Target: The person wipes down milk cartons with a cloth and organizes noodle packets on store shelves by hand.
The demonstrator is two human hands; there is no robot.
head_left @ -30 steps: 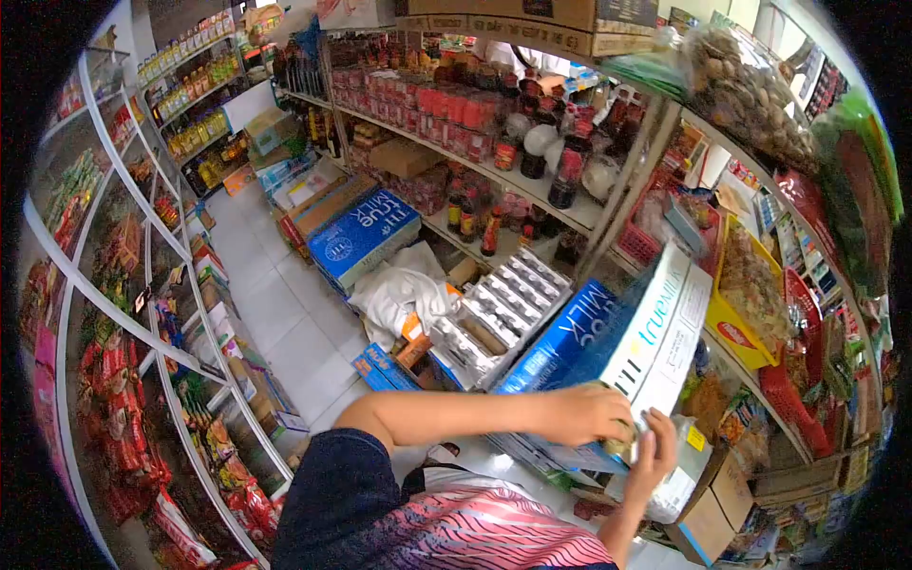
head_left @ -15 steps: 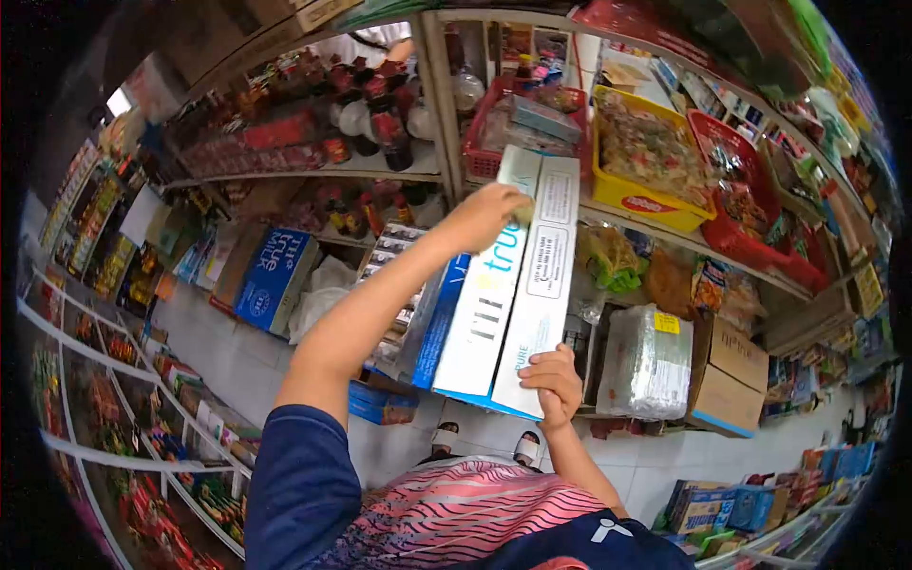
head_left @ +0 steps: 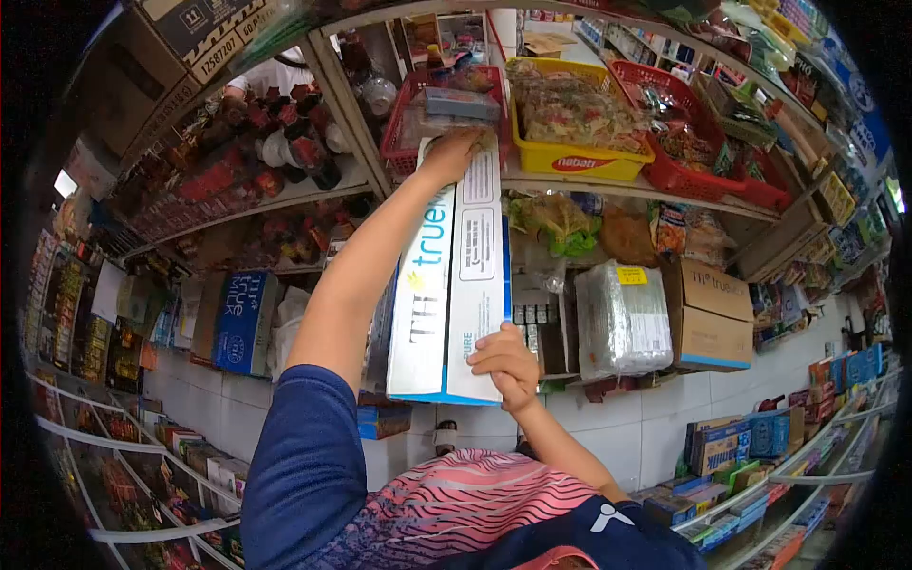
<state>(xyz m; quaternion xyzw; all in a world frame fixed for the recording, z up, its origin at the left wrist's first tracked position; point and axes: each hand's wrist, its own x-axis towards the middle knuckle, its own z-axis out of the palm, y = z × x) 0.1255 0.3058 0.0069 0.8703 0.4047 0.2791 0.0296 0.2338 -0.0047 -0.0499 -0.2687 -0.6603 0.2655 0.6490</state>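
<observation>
A long white TH true milk carton (head_left: 432, 285) with blue edges stretches away from me, its near end above the floor by my feet. My left hand (head_left: 454, 157) is at the far end, fingers bent down on the top near the centre seam; the fingertips are partly hidden. Near the closest right corner, my right hand (head_left: 506, 366) grips the carton's side, fingers on the white panel. Just beyond my left hand sits a red basket (head_left: 399, 123) with packets and a grey-blue box in it.
A yellow nabati tray (head_left: 579, 163) of wrapped snacks and a red basket (head_left: 698, 180) stand on the shelf. Below are a plastic-wrapped bundle (head_left: 622, 323) and a brown carton (head_left: 714, 318). A blue milk box (head_left: 242, 318) stands at left. Stocked racks curve around both sides.
My left hand has slid from the middle of the carton's top to its far end. My right hand keeps its hold near the close corner. The view has shifted right.
</observation>
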